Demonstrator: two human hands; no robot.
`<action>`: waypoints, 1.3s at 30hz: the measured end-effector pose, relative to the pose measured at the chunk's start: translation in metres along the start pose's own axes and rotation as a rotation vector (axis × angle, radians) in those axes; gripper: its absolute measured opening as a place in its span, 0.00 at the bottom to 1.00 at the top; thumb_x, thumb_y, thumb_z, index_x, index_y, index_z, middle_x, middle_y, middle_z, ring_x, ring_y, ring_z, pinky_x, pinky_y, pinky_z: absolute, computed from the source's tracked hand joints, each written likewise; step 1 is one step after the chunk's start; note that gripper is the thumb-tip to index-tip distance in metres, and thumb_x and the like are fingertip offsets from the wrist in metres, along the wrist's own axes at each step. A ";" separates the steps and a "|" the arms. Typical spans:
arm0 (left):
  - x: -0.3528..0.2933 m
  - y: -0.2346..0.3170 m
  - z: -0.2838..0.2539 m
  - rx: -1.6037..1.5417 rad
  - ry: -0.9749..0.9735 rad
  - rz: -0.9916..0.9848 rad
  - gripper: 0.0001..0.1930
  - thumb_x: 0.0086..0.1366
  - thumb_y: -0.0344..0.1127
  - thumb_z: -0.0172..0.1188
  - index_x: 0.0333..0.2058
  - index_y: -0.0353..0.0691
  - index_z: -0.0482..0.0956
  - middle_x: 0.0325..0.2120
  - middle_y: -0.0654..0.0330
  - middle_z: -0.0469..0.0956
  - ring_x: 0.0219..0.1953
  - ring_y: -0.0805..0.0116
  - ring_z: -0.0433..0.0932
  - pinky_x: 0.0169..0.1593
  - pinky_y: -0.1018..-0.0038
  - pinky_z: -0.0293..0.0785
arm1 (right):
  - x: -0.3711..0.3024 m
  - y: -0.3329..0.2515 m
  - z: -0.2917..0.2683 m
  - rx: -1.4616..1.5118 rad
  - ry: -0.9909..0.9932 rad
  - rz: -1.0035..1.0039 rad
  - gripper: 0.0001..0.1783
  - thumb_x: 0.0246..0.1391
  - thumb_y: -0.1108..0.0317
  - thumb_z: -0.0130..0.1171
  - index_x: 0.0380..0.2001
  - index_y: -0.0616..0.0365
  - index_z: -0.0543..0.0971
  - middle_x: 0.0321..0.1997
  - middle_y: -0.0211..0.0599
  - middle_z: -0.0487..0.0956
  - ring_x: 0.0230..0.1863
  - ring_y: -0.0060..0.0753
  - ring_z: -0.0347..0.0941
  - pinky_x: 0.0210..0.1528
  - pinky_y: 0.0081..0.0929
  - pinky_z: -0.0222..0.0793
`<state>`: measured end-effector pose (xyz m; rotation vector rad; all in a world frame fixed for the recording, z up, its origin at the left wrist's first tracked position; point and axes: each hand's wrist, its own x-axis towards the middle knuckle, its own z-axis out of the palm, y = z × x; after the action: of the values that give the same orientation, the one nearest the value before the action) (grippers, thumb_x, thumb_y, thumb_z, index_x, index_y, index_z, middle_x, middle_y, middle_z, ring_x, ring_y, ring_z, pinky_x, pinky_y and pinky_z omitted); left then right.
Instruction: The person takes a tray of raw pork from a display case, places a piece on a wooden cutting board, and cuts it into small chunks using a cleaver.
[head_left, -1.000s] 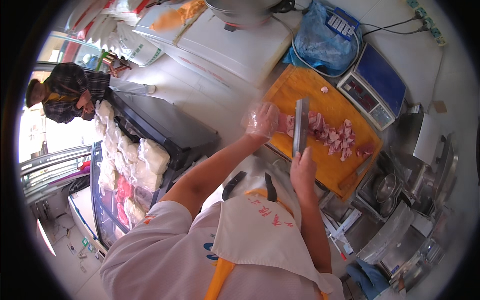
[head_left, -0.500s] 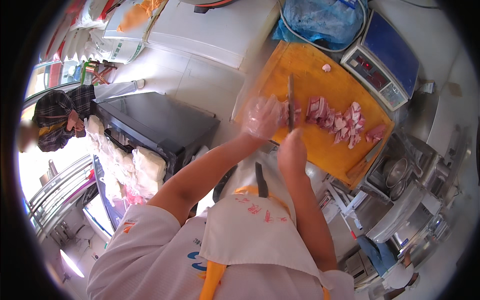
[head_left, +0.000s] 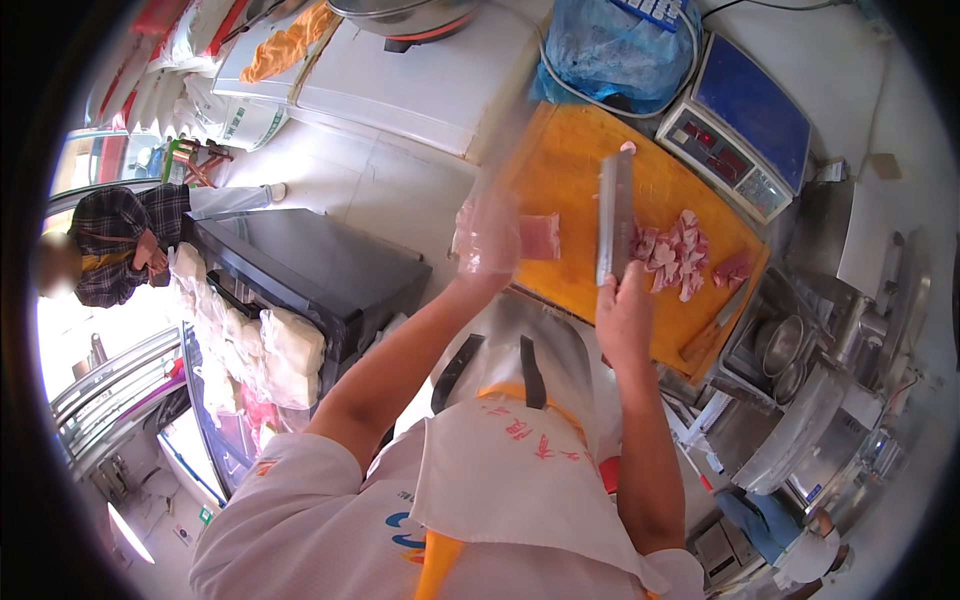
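From here I see the person's right hand (head_left: 624, 305) with its grip closed firmly round the handle of a cleaver (head_left: 615, 215), the blade reaching toward the far side of an orange cutting board (head_left: 570, 160). I can't tell whether the edge touches the wood.

The left hand (head_left: 487, 235), in a clear plastic glove, is at the left end of a pink slab of meat (head_left: 540, 237). The hand is blurred, and I can't tell whether its grip is closed on the meat or only laid against it. The slab lies on the left part of the board, with a bare gap between it and the blade.

Just right of the cleaver sits a heap of cut meat pieces (head_left: 672, 255), and a little farther right a darker chunk (head_left: 733, 268). One small pale bit (head_left: 628, 148) is near the blade's far tip. A knife (head_left: 712, 328) rests along the board's right side, handle toward the near corner.

Beyond the board, on the far right, stands a scale with a blue plate (head_left: 755, 95), and left of it is a blue plastic bag (head_left: 610, 60). Metal bowls (head_left: 782, 345) sit to the right. Well off to the left, a person in a plaid jacket (head_left: 115, 240) is beside a dark cabinet (head_left: 310, 255).
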<state>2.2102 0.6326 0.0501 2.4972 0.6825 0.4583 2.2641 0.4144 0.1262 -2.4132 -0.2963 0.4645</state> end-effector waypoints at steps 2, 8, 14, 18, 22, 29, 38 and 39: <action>-0.015 -0.008 0.013 -0.032 -0.006 0.021 0.13 0.62 0.27 0.59 0.47 0.39 0.79 0.39 0.50 0.78 0.42 0.44 0.76 0.46 0.52 0.71 | -0.015 -0.009 0.009 0.028 -0.040 -0.031 0.09 0.69 0.68 0.54 0.43 0.61 0.67 0.26 0.61 0.78 0.32 0.73 0.76 0.32 0.60 0.67; -0.023 0.004 0.027 0.070 0.079 0.036 0.16 0.57 0.30 0.61 0.46 0.41 0.80 0.42 0.52 0.78 0.48 0.46 0.75 0.50 0.53 0.69 | -0.016 -0.022 0.014 -0.021 -0.008 0.068 0.11 0.71 0.67 0.53 0.44 0.65 0.68 0.30 0.65 0.79 0.35 0.74 0.77 0.35 0.61 0.68; -0.021 0.001 0.029 -0.047 0.151 0.116 0.15 0.53 0.28 0.64 0.42 0.42 0.80 0.35 0.56 0.77 0.40 0.47 0.76 0.46 0.51 0.67 | -0.025 -0.016 -0.015 -0.136 -0.063 0.092 0.16 0.72 0.61 0.54 0.45 0.67 0.71 0.26 0.62 0.80 0.31 0.68 0.79 0.33 0.60 0.69; -0.014 -0.002 0.015 -0.062 0.117 0.150 0.12 0.56 0.26 0.60 0.41 0.39 0.81 0.37 0.49 0.78 0.42 0.43 0.75 0.44 0.52 0.70 | -0.054 -0.005 0.024 -0.100 -0.100 -0.011 0.15 0.70 0.63 0.54 0.47 0.67 0.72 0.27 0.64 0.79 0.31 0.70 0.79 0.33 0.60 0.70; -0.012 -0.006 0.022 -0.065 0.134 0.155 0.13 0.57 0.26 0.60 0.42 0.38 0.81 0.38 0.49 0.77 0.42 0.44 0.75 0.44 0.52 0.70 | -0.052 0.001 0.026 -0.123 -0.112 0.016 0.14 0.70 0.66 0.55 0.48 0.68 0.72 0.28 0.66 0.79 0.33 0.73 0.78 0.32 0.61 0.71; -0.013 0.004 0.024 -0.178 0.199 0.160 0.13 0.57 0.28 0.66 0.42 0.39 0.80 0.34 0.52 0.78 0.36 0.46 0.77 0.40 0.53 0.69 | -0.043 0.006 -0.010 -0.101 0.042 0.054 0.10 0.70 0.67 0.56 0.40 0.63 0.68 0.23 0.60 0.77 0.29 0.69 0.77 0.28 0.57 0.67; -0.011 -0.004 0.010 -0.099 0.059 0.069 0.10 0.58 0.27 0.59 0.40 0.40 0.80 0.37 0.51 0.77 0.42 0.43 0.75 0.45 0.52 0.71 | -0.064 -0.040 0.013 -0.079 -0.183 0.013 0.11 0.69 0.71 0.54 0.46 0.66 0.65 0.26 0.62 0.78 0.30 0.71 0.77 0.28 0.59 0.69; -0.011 -0.005 0.015 -0.099 0.050 0.086 0.11 0.58 0.27 0.59 0.40 0.41 0.80 0.37 0.52 0.77 0.42 0.43 0.75 0.45 0.52 0.71 | -0.064 -0.043 0.015 -0.073 -0.212 0.037 0.12 0.69 0.71 0.53 0.46 0.66 0.64 0.27 0.63 0.78 0.30 0.72 0.77 0.29 0.60 0.70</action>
<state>2.2057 0.6243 0.0326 2.4361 0.5593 0.5731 2.1954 0.4351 0.1589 -2.4463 -0.3672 0.7406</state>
